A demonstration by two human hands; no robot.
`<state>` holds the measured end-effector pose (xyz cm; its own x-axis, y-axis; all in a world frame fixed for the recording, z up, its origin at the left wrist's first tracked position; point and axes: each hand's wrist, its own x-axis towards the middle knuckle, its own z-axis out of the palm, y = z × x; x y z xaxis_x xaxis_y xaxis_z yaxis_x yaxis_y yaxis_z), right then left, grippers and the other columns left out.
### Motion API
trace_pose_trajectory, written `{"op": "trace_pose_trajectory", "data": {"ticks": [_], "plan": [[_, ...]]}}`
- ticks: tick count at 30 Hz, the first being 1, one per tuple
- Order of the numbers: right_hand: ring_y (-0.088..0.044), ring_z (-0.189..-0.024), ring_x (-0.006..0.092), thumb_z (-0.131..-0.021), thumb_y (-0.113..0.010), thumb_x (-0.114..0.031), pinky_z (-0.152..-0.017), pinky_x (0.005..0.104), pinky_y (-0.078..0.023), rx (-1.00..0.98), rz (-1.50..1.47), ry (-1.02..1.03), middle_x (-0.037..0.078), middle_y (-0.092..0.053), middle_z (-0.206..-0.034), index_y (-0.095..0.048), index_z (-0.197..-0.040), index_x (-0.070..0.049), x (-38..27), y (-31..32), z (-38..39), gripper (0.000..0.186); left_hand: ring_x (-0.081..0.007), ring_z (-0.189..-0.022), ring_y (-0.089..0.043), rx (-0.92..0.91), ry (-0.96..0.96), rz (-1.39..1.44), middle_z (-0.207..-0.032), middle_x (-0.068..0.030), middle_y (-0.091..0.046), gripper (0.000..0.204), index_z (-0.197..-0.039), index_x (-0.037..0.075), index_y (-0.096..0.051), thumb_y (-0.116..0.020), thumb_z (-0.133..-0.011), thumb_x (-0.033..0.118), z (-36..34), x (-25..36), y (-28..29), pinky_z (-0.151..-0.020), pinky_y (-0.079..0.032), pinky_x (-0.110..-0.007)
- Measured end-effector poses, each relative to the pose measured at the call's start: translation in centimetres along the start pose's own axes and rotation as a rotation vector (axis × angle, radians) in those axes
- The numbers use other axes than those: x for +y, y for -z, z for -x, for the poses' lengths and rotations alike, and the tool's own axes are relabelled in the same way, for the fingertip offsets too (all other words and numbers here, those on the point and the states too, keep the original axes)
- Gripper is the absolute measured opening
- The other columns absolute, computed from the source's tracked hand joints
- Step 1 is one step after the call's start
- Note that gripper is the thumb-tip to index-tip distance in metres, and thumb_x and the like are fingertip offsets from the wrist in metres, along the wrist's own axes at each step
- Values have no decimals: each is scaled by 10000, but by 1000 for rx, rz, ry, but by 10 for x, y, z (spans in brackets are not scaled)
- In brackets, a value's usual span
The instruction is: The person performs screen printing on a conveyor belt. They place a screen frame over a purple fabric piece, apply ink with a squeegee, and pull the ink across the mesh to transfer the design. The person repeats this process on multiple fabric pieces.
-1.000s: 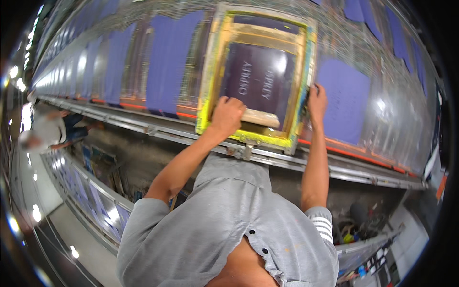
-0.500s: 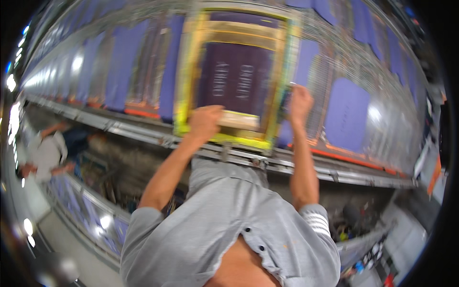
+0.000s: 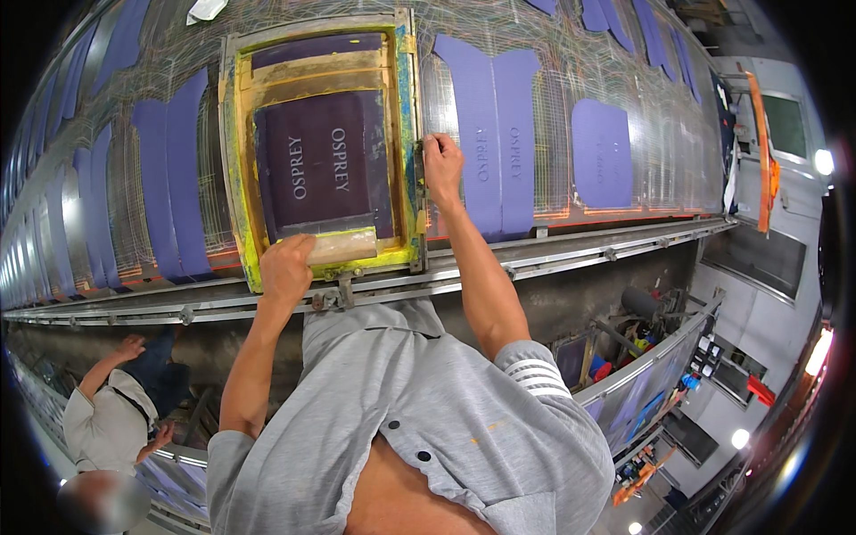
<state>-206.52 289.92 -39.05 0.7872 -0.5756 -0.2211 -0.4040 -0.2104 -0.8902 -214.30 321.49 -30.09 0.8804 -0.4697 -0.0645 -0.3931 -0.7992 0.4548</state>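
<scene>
Frame (image 3: 406, 107) first: rectangular, yellow-smeared around the edges, flat on a long table (image 3: 553, 116) covered in crisscrossed coloured lines, near side right up by the metal rail (image 3: 624, 242). Inside it, dark purple mesh (image 3: 316, 192) with two rows of pale lettering running lengthwise. Across the near end of the mesh, a tan bar (image 3: 346, 245), sitting a touch crooked.

Left hand (image 3: 287, 266) wrapped over the left end of that bar, fingers bent down on it, so yeah, gripping. Right hand (image 3: 443, 165) up against the outer right edge of the frame, fingers curled in rather than spread; honestly can't tell about an actual pinch there.

Further out: just right of the frame, a purple sheet (image 3: 490, 160) with faint lettering, then a smaller rounded purple panel (image 3: 601, 160). Over on the left, a tall purple strip (image 3: 169, 178), plus more in a row past it. Way up top, a white scrap (image 3: 207, 10). Down at lower left, past the rail, a co-worker (image 3: 105, 428) in a pale top.
</scene>
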Motion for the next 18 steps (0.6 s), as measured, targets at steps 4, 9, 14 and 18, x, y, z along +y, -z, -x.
{"op": "trace_pose_trajectory", "data": {"ticks": [4, 9, 14, 18], "plan": [[-527, -654, 153, -913, -602, -208, -624, 349, -450, 35, 55, 105, 102, -616, -691, -675, -944, 66, -2, -7, -6, 286, -319, -966, -673, 0, -28, -27, -1052, -126, -703, 367, -1022, 25, -697, -619, -669, -37, 12, -13, -16, -849, -523, -418], [-654, -747, 346, -905, -579, -262, -711, 432, -492, 51, 132, 55, 199, -684, -813, -716, -983, -6, 0, -10, -10, 300, -317, -1049, -646, 63, -71, -87, -1113, -121, -680, 463, -1096, 32, -666, -665, -638, -33, 9, -15, -22, -894, -508, -417], [-629, -908, 297, -918, -631, -325, -816, 414, -491, 223, 492, 396, 177, -675, -1025, -714, -1066, -24, -4, -14, -5, 346, -293, -1120, -623, 174, -108, -142, -1132, -117, -669, 429, -1073, 39, -652, -678, -647, -5, -70, -44, -23, -925, -490, -402], [-636, -941, 322, -887, -677, -353, -857, 454, -487, -119, 472, 703, 136, -676, -965, -728, -1081, -89, -90, -33, -14, 332, -346, -901, -674, 47, -27, -133, -914, -145, -696, 210, -892, 58, -705, -674, -684, 47, -166, -62, 2, -780, -528, -458]]}}
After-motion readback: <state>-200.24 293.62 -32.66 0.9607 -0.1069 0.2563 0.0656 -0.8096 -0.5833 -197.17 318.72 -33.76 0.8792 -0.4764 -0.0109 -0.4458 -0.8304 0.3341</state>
